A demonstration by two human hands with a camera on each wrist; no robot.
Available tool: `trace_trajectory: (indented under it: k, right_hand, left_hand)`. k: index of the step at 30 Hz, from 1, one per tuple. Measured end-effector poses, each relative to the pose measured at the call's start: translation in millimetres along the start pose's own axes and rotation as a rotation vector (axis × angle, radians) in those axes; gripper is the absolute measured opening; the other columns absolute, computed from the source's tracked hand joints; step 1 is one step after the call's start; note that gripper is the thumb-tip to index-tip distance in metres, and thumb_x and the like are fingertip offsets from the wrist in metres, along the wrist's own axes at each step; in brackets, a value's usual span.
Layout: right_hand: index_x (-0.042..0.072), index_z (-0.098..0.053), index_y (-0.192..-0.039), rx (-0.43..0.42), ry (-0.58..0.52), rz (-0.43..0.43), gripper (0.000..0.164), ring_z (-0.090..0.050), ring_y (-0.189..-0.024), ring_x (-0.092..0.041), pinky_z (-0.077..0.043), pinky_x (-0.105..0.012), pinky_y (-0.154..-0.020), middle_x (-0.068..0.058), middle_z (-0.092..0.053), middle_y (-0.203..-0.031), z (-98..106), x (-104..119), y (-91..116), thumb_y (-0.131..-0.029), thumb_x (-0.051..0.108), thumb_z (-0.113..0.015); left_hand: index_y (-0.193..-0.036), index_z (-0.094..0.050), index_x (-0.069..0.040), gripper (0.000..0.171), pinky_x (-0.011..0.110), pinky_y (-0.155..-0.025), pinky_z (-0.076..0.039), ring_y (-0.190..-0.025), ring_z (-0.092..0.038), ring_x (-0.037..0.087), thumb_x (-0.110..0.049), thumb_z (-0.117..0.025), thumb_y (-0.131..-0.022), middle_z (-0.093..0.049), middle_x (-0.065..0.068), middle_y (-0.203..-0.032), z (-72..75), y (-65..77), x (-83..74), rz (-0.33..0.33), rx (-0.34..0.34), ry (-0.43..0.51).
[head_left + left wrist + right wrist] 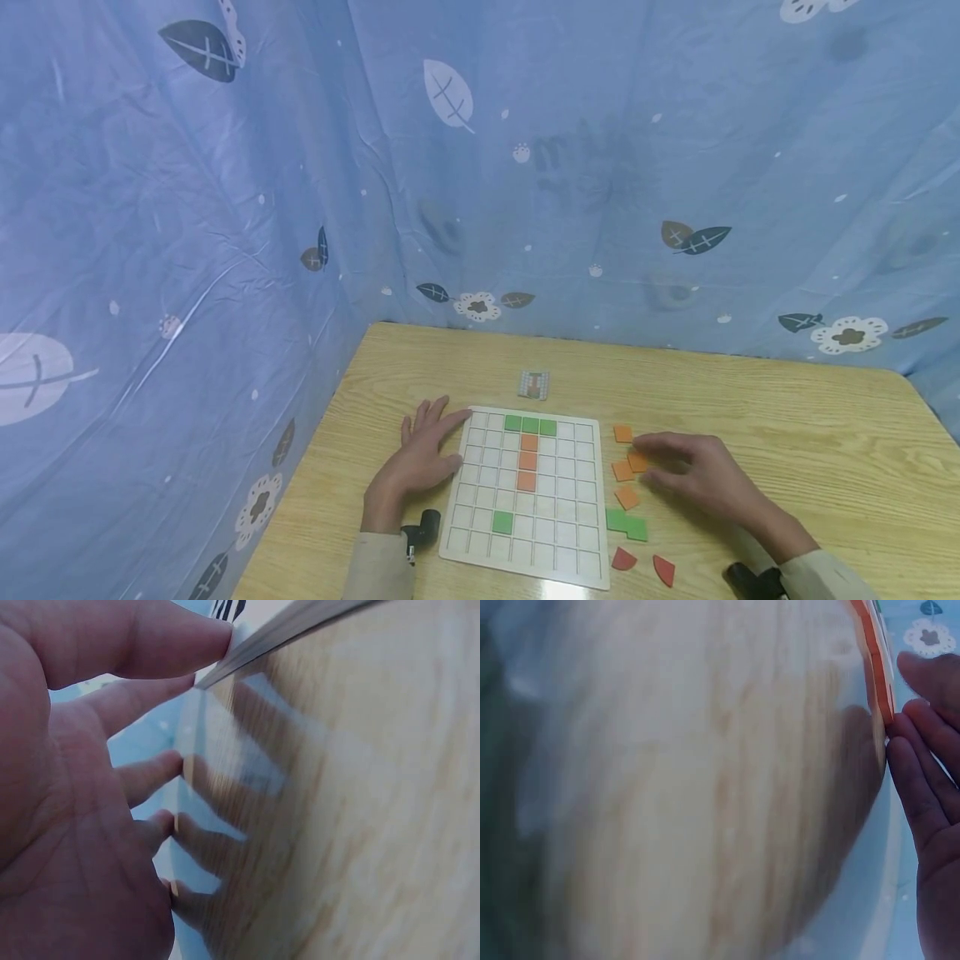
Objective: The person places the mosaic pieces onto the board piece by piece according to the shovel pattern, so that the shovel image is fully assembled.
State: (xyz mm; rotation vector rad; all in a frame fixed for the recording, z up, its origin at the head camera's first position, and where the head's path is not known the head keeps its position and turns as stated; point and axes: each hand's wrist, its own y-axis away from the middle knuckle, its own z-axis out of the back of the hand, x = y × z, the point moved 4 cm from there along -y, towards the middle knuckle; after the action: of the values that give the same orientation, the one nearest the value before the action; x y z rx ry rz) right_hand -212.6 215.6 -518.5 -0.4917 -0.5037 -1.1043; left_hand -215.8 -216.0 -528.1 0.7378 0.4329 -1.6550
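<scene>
A white gridded board [487, 497] lies on the table. Near its top, three green tiles [530, 425] form a row, with three orange tiles [528, 461] in a column below and one green tile [502, 522] lower down. My left hand [416, 458] rests at the board's left edge, thumb and forefinger touching the rim, the other fingers spread on the table. Right of the board, my right hand [708, 475] reaches over loose orange tiles, fingertips at one orange tile [637, 462]. In the right wrist view, the fingertips [906, 761] meet the table beside orange tile edges [877, 675].
Another orange tile [623, 434] lies higher up, one [627, 498] lower. Below are green tiles [626, 525] and two red quarter-round pieces [623, 559]. A small pattern card [533, 384] lies beyond the board. A blue patterned cloth [600, 167] hangs behind the wooden table [810, 433].
</scene>
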Motion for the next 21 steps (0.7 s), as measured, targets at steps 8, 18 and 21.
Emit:
trace_trajectory:
  k: [8,18,21]
  right_hand:
    - [0.022,-0.082,-0.126,0.005,-0.062,-0.022,0.039,-0.078,-0.112,-0.006,-0.064,-0.029,-0.096,0.003,-0.083,-0.123,-1.5,-2.6,-1.5,-0.089,0.024,-0.092]
    - [0.028,-0.083,-0.121,-0.049,0.074,0.037,0.042,-0.076,-0.116,-0.013,-0.066,-0.042,-0.098,0.009,-0.082,-0.12,-4.2,4.2,-1.9,-0.085,0.009,-0.091]
    - [0.028,-0.083,-0.119,-0.066,0.086,0.048,0.041,-0.077,-0.115,-0.014,-0.066,-0.043,-0.097,0.009,-0.083,-0.119,-4.9,5.3,-1.1,-0.085,0.006,-0.091]
  left_hand:
    - [-0.163,-0.054,-0.021,0.078,0.072,-0.134,0.008,-0.17,-0.001,0.048,-0.009,-0.065,-0.086,-0.022,0.021,-0.182,0.8,1.5,-1.9,-0.009,-0.002,0.013]
    - [-0.162,-0.055,-0.022,0.079,0.073,-0.133,0.008,-0.17,-0.002,0.049,-0.008,-0.067,-0.085,-0.022,0.021,-0.182,1.1,2.4,-2.3,-0.004,-0.006,0.009]
    - [-0.162,-0.055,-0.022,0.079,0.073,-0.133,0.008,-0.17,-0.002,0.049,-0.009,-0.067,-0.085,-0.022,0.021,-0.182,0.7,2.1,-1.6,-0.002,-0.007,0.009]
